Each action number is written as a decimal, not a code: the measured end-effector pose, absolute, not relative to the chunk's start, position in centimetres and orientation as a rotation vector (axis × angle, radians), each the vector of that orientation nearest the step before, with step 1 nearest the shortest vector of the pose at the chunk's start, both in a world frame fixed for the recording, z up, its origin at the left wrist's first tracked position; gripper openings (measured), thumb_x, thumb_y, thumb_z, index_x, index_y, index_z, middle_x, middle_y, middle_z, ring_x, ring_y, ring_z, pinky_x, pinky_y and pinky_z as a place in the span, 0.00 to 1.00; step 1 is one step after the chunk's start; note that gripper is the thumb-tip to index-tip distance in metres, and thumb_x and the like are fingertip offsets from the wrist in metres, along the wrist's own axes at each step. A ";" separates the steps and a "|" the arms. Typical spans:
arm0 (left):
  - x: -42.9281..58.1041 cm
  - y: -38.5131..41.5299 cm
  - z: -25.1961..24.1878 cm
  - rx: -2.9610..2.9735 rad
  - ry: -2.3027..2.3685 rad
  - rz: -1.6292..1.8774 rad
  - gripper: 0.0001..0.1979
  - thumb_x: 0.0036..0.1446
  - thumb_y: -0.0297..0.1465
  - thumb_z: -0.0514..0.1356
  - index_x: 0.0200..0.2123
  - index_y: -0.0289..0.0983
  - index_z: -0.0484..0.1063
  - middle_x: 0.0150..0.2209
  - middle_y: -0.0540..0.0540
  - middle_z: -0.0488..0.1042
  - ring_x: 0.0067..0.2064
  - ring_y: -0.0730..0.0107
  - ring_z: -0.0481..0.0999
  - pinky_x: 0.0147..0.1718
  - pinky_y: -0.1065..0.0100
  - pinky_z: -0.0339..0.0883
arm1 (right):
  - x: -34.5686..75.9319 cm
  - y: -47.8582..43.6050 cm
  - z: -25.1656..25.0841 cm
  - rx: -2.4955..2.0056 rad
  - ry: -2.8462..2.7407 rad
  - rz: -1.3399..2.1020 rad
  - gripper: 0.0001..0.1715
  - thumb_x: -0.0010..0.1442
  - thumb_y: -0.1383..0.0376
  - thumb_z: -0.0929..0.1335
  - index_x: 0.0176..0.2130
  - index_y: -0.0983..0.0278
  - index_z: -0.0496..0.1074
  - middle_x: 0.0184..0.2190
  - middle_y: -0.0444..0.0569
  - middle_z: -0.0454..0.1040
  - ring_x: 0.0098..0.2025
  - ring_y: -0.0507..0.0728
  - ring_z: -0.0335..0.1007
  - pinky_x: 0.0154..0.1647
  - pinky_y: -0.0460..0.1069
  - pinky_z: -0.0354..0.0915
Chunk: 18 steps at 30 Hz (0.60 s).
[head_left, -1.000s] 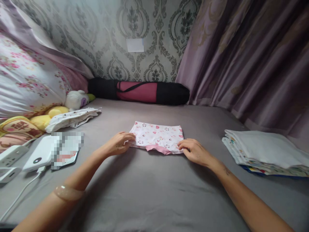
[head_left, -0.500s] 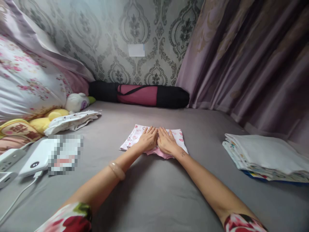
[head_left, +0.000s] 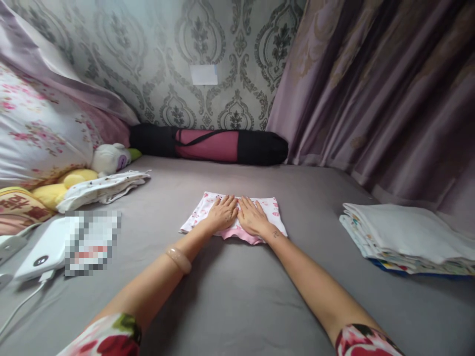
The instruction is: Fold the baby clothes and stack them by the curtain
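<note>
A white cloth with pink print and a pink scalloped edge lies folded on the grey bed sheet. My left hand rests flat on its left-centre part, fingers stretched forward. Just beside it, my right hand lies flat on the cloth with its fingers spread a little. The fingertips of both hands are close together near the cloth's far edge. Neither hand grips anything.
Folded cloths are stacked at the right. A black and pink long bag lies along the wall. To the left are a white power bank with a cable, a spotted white cloth, plush toys and a floral pillow.
The view has shifted slightly, so most things appear a little further left. Both hands stay flat on the cloth, with a little more of its pink edge showing between them.
</note>
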<state>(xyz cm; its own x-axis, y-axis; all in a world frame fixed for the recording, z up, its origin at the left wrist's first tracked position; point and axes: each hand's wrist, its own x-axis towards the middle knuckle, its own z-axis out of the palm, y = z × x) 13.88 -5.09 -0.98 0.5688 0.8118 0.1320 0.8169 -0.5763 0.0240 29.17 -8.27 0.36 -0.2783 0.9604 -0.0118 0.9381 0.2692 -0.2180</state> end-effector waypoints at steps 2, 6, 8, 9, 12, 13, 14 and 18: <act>13.4 -5.1 -0.6 -2.742 -1.433 -0.211 0.25 0.68 0.37 0.40 0.63 0.33 0.57 0.64 0.35 0.58 0.65 0.54 0.56 0.61 0.50 0.50 | 29.5 -8.4 0.7 -1.795 -2.418 0.295 0.34 0.67 0.60 0.50 0.67 0.73 0.49 0.69 0.57 0.45 0.70 0.60 0.38 0.68 0.60 0.36; 12.5 -5.3 -0.3 -2.655 -1.536 -0.242 0.27 0.67 0.40 0.40 0.62 0.31 0.57 0.64 0.33 0.58 0.66 0.50 0.55 0.61 0.47 0.47 | 30.2 -8.9 1.0 -1.820 -2.366 0.186 0.35 0.67 0.58 0.51 0.67 0.73 0.51 0.68 0.60 0.46 0.70 0.62 0.38 0.67 0.61 0.34; 12.2 -5.3 -0.6 -2.626 -1.572 -0.247 0.28 0.67 0.42 0.41 0.62 0.32 0.58 0.64 0.33 0.58 0.65 0.49 0.56 0.61 0.46 0.48 | 30.4 -9.1 0.8 -1.853 -2.338 0.163 0.34 0.67 0.57 0.52 0.67 0.70 0.52 0.68 0.59 0.47 0.69 0.62 0.39 0.67 0.62 0.34; 12.2 -5.3 -0.8 -2.620 -1.583 -0.253 0.28 0.67 0.43 0.41 0.61 0.33 0.59 0.64 0.33 0.59 0.65 0.49 0.56 0.60 0.47 0.49 | 30.4 -9.2 0.6 -1.867 -2.331 0.166 0.33 0.67 0.57 0.52 0.67 0.69 0.52 0.68 0.58 0.48 0.69 0.62 0.40 0.67 0.62 0.35; 12.2 -5.4 -1.3 -2.619 -1.596 -0.279 0.27 0.66 0.44 0.41 0.61 0.35 0.59 0.63 0.34 0.60 0.64 0.49 0.57 0.59 0.47 0.51 | 30.4 -9.2 0.1 -1.888 -2.323 0.176 0.33 0.68 0.57 0.52 0.67 0.66 0.52 0.68 0.56 0.48 0.69 0.62 0.41 0.67 0.63 0.36; 12.2 -5.4 -1.4 -2.621 -1.596 -0.287 0.27 0.66 0.44 0.42 0.61 0.35 0.59 0.63 0.34 0.60 0.64 0.49 0.57 0.59 0.47 0.50 | 30.3 -9.2 0.0 -1.888 -2.322 0.173 0.32 0.68 0.57 0.52 0.67 0.66 0.52 0.68 0.56 0.48 0.69 0.62 0.41 0.67 0.63 0.36; 12.3 -5.4 -1.4 -2.623 -1.594 -0.291 0.27 0.66 0.44 0.42 0.61 0.34 0.59 0.63 0.34 0.60 0.64 0.49 0.57 0.59 0.47 0.50 | 30.3 -9.2 -0.1 -1.888 -2.322 0.172 0.32 0.68 0.57 0.52 0.67 0.66 0.52 0.68 0.56 0.48 0.69 0.62 0.40 0.67 0.62 0.36; 12.3 -5.5 -0.9 -2.633 -1.599 -0.277 0.27 0.66 0.44 0.42 0.61 0.35 0.59 0.63 0.34 0.60 0.64 0.49 0.57 0.60 0.47 0.50 | 30.3 -9.1 0.1 -1.895 -2.323 0.200 0.33 0.68 0.56 0.52 0.67 0.66 0.52 0.68 0.56 0.48 0.69 0.62 0.40 0.67 0.63 0.35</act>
